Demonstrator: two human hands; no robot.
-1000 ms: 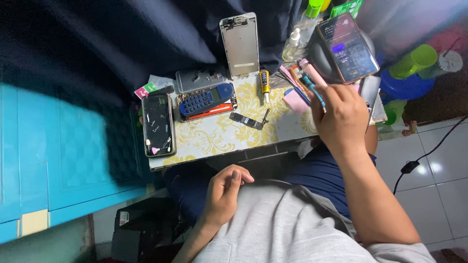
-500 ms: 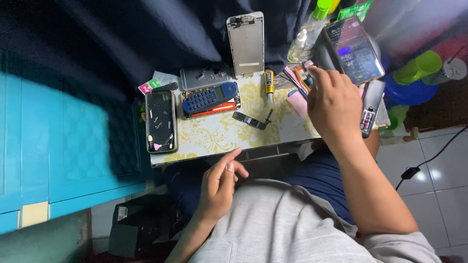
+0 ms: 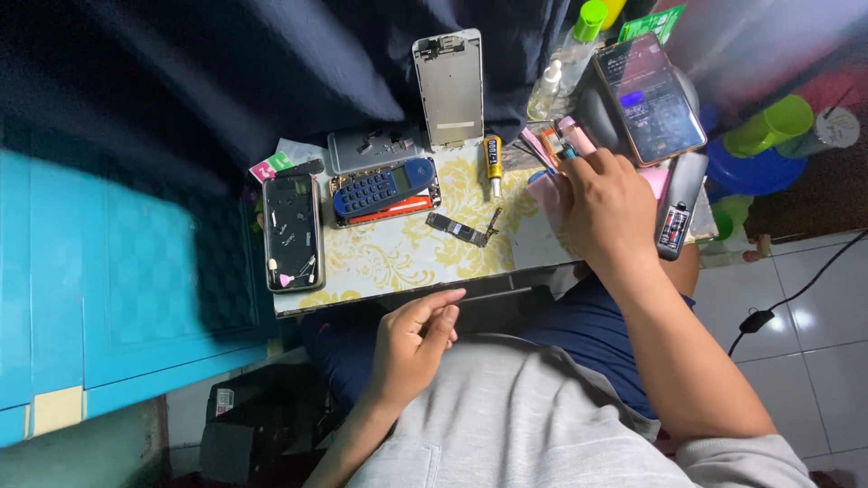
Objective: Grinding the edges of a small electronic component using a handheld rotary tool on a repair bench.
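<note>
At the table's near edge, the left hand rests with fingers loosely curled, holding nothing, fingertips touching the edge. Further in, the right hand lies palm down at the right end, over a pink pad and small tools; whether it grips anything cannot be told. Beside it lies a dark remote. On the yellow-patterned table, a circuit strip lies mid-table, a black phone at the left end, and a blue keypad handset behind. A yellow-labelled glue tube stands near the far edge. Beyond are a silver phone frame, a clear bottle and a lit phone.
</note>
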